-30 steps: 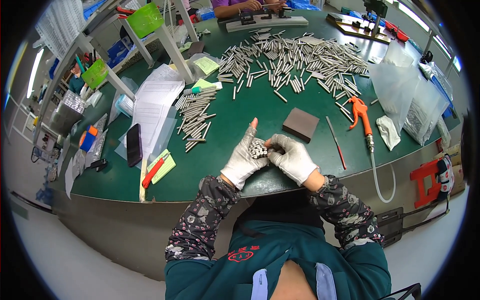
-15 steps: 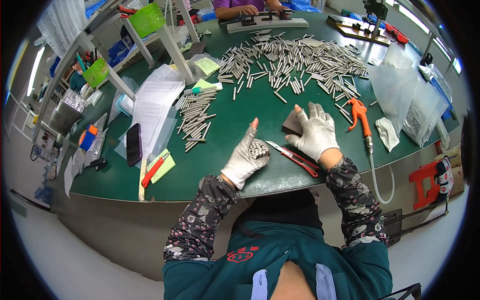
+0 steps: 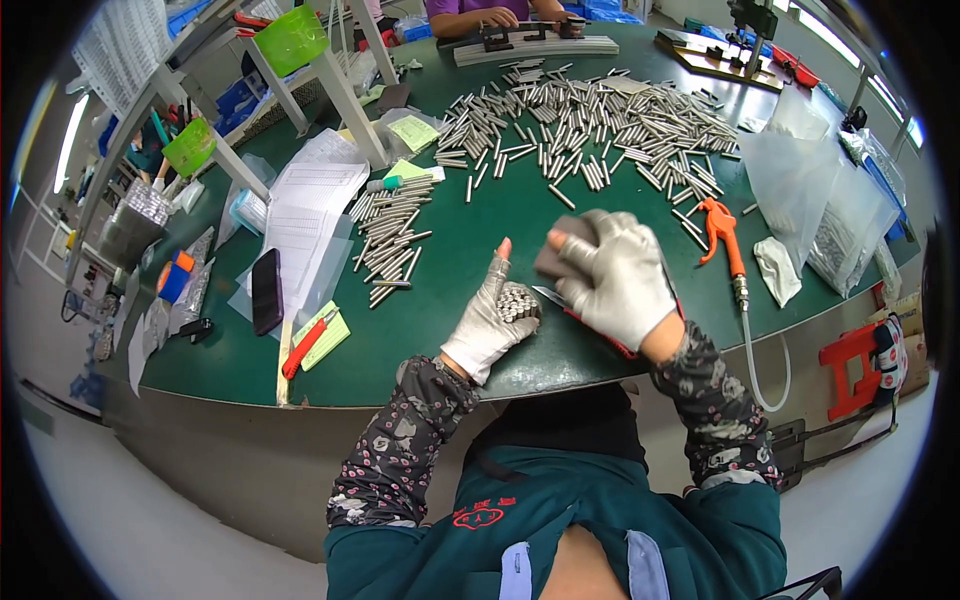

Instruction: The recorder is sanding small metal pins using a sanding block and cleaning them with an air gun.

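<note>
Gloved hands above a green worktop (image 3: 400, 330), with points of risk. The left hand (image 3: 482, 332) is closed around a bundle of short metal pins (image 3: 517, 302), end faces turned upward; its bare thumb tip extends past them. The right hand (image 3: 625, 270), slightly blurred, appears to grip a brown block (image 3: 548, 263) between thumb and fingers; whether the block is clear of the worktop cannot be told. A utility knife (image 3: 605, 340) lies partly beneath the right hand, its blade exposed and directed toward the bundle.

Principal hazard: the blade tip sits just beside the left hand. Should the right hand or wrist nudge the knife, the blade could be pushed into the glove or the pins. Secondary hazard: the bundle seems held by finger pressure alone, with no band visible; a loosened grip, or an off-centre knock from the block, could make pins slide out of line or spill. Strays might then mix with the loose heap (image 3: 600, 105) beyond or the smaller pile (image 3: 395, 235) to the left. The block, if held off-centre, could tilt and slip from the smooth glove.
</note>
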Motion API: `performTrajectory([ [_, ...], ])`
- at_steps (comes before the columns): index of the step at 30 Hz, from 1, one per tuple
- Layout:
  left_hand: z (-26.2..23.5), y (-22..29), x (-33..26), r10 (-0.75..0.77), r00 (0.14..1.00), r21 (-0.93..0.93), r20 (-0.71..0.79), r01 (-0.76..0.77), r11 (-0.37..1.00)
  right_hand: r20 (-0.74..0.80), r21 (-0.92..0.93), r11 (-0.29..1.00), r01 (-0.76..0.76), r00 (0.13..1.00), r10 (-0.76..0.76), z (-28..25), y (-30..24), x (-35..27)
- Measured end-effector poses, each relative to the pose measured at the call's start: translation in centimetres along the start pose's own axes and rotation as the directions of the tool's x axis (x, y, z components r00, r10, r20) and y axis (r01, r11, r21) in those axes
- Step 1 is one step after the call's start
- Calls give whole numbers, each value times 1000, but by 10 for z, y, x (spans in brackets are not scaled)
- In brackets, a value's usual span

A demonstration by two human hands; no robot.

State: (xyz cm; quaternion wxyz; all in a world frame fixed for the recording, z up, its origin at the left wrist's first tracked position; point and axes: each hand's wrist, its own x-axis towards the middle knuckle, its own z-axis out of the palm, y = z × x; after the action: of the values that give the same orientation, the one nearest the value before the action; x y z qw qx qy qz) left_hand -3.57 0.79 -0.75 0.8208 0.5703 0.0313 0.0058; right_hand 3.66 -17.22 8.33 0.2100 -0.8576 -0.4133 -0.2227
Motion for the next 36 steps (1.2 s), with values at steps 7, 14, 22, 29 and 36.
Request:
performTrajectory([
  [7, 1, 1, -7, 109, 993, 215, 39, -115, 970, -90, -117, 992, -54, 995, 43, -3, -6, 4],
  [14, 1, 0, -9, 128, 990, 106, 61, -134, 985, -102, -89, 993, -74, 993, 65, 3, -3, 2],
  [22, -5, -2, -7, 140, 983, 183, 119, -161, 970, 17, -40, 999, 30, 999, -29, 2, -5, 5],
  [29, 1, 4, -7, 38, 998, 141, 42, -43, 989, -53, -18, 999, 49, 997, -50, 9, 1, 0],
  [36, 5, 7, -5, 79, 997, 244, -4, -76, 967, -46, -48, 999, 26, 999, -28, 10, 2, -3],
])
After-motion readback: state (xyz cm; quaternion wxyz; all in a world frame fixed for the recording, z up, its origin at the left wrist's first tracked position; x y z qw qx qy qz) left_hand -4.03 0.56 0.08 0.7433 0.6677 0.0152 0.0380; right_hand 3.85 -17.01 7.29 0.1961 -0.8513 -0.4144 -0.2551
